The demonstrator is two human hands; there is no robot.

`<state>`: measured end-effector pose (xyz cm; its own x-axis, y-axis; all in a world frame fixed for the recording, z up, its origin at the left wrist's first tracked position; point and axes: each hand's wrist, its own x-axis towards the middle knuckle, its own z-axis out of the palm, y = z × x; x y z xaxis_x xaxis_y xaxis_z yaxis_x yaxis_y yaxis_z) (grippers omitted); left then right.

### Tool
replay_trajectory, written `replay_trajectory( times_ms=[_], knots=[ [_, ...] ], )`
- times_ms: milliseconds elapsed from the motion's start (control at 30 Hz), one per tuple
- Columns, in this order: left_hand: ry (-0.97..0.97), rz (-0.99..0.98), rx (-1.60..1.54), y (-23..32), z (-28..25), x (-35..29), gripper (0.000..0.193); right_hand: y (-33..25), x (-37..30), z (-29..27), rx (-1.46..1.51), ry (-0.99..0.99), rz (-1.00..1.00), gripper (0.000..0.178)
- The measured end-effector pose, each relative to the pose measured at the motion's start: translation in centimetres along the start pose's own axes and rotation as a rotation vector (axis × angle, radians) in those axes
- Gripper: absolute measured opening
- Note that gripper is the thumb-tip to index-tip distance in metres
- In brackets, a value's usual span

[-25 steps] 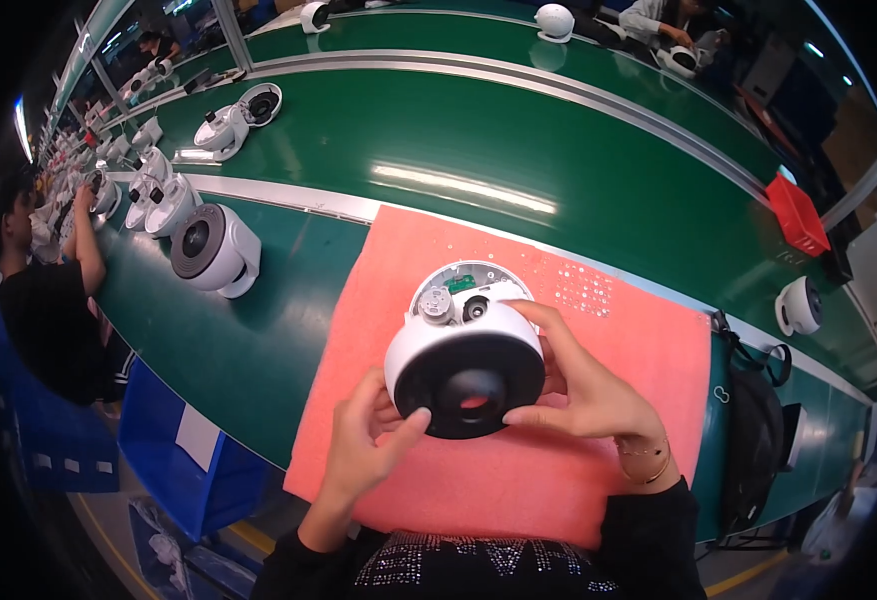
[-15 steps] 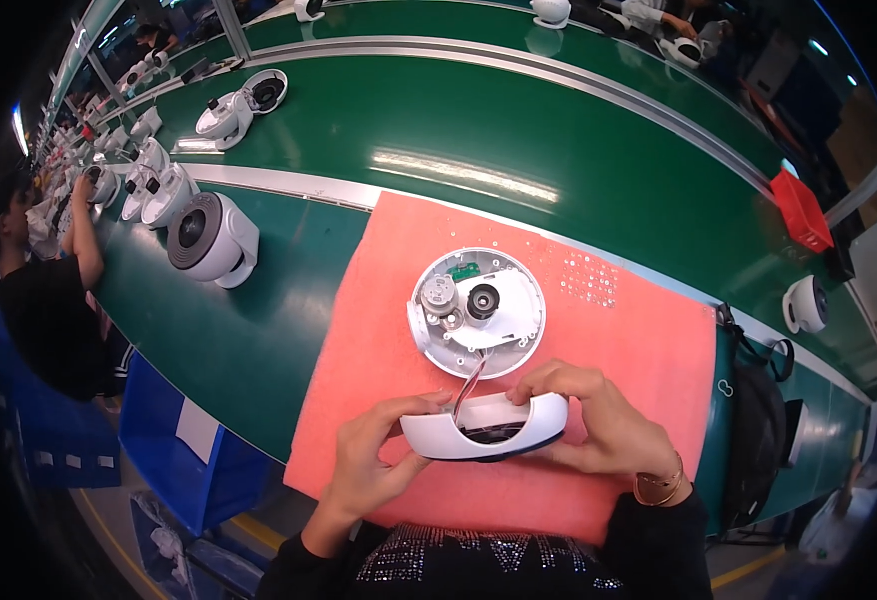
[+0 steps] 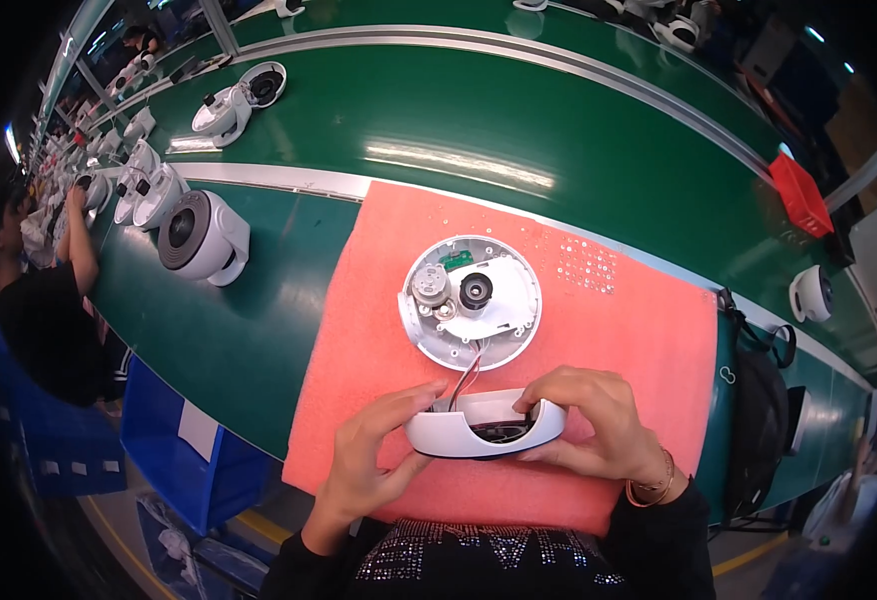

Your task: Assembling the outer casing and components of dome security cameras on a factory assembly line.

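Note:
Between my two hands is a white curved plastic housing (image 3: pixel 439 433) with a rounded cut-out and dark parts inside. My left hand (image 3: pixel 377 445) grips its left end, thumb below and fingers on the upper rim. At the other end, my right hand (image 3: pixel 599 425) pinches the wall, its fingertips reaching over the rim. Thin wires (image 3: pixel 468 372) run from the housing to a round white shell (image 3: pixel 531 325) just beyond it. That shell lies open side up, showing a silver motor (image 3: pixel 431 284), a green circuit board (image 3: pixel 456 260) and a black round hub (image 3: pixel 476 291).
An orange foam mat (image 3: pixel 359 320) covers the green bench; small screws (image 3: pixel 587 264) lie in rows on it. An assembled white fan head (image 3: pixel 204 238) stands left. A black bag (image 3: pixel 754 430) lies right, a red bin (image 3: pixel 801 195) beyond it. Another person (image 3: pixel 44 290) works at far left.
The housing is tipped slightly, showing more of its dark inside. My right fingers have shifted further over its rim. The whole view has moved a little.

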<state>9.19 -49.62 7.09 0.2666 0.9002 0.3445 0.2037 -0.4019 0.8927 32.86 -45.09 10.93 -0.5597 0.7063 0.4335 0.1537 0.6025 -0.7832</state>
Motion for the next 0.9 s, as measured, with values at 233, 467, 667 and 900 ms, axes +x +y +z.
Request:
replay_trajectory(
  times_ms=[233, 467, 667, 900],
  knots=[
    [0.019, -0.088, -0.129, -0.1, 0.2, -0.4, 0.054, 0.0, 0.1, -0.1, -0.023, 0.015, 0.003, 0.049],
    [0.096, -0.103, -0.031, 0.0, 0.4, -0.1, 0.051, 1.0, -0.5, 0.5, -0.069, 0.047, 0.005, 0.052],
    [0.102, -0.062, 0.008, -0.5, 0.6, 0.1, 0.048, 1.1, -0.4, 0.4, -0.079, 0.045, -0.042, 0.049],
    [0.06, -0.144, 0.115, -1.4, 0.9, -0.7, 0.059, 0.8, -0.7, 0.5, -0.095, 0.085, 0.066, 0.05]
  ],
)
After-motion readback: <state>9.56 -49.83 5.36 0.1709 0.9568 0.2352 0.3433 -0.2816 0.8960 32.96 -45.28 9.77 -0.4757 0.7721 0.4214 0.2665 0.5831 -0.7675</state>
